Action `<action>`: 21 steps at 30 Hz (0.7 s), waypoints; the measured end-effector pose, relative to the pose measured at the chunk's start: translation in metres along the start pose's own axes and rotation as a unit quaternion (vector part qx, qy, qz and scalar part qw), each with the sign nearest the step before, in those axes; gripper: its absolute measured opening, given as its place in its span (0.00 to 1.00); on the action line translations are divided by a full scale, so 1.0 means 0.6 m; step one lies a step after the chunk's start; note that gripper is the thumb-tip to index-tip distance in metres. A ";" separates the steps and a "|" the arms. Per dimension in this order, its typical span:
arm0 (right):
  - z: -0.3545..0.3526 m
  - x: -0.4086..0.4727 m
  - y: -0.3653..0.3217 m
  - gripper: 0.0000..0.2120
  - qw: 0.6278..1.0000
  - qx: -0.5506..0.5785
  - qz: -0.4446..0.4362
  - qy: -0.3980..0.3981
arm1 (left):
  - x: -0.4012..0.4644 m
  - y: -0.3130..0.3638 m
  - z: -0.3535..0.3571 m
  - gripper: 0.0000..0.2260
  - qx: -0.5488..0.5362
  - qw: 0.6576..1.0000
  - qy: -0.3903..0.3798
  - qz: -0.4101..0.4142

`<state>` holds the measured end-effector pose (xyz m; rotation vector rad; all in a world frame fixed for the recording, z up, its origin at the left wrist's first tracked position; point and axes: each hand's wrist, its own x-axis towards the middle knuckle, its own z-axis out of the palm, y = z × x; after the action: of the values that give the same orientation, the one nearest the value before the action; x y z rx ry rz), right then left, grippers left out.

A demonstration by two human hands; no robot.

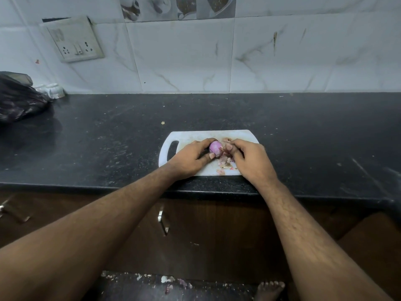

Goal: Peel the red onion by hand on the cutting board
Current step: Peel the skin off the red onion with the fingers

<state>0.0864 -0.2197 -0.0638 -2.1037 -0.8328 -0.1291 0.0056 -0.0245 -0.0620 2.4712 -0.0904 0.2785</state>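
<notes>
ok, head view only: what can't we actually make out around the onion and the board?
- Underside and left side of the red onion: covered by the left hand.
- What the right hand pinches: fingertips curl over it, skin too small to tell.
- Whether any skin is left on the onion's far side: faces away.
- Near right corner of the cutting board: under the right hand.
- Peel scraps: too small to count.

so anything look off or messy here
Yes, a few things. The switch plate on the wall tiles hangs crooked, with a dark gap behind its top edge. Onion skin scraps have fallen on the floor. More peelings lie loose on the cutting board, which is normal for peeling.
</notes>
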 end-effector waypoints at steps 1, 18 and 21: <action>-0.001 0.001 0.000 0.08 1.000 0.001 0.003 0.023 | -0.001 0.001 0.001 0.19 -0.001 1.000 0.001 -0.002; 0.016 0.005 -0.021 0.04 0.984 -0.117 -0.108 0.076 | 0.005 -0.008 0.004 0.18 0.007 1.000 0.001 -0.020; 0.018 0.006 -0.023 0.06 0.972 -0.173 -0.142 0.077 | 0.006 -0.012 0.003 0.19 0.000 1.000 0.001 -0.026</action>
<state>0.0785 -0.2042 -0.0597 -2.2454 -1.0734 -0.6220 0.0103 -0.0200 -0.0671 2.4687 -0.0249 0.2572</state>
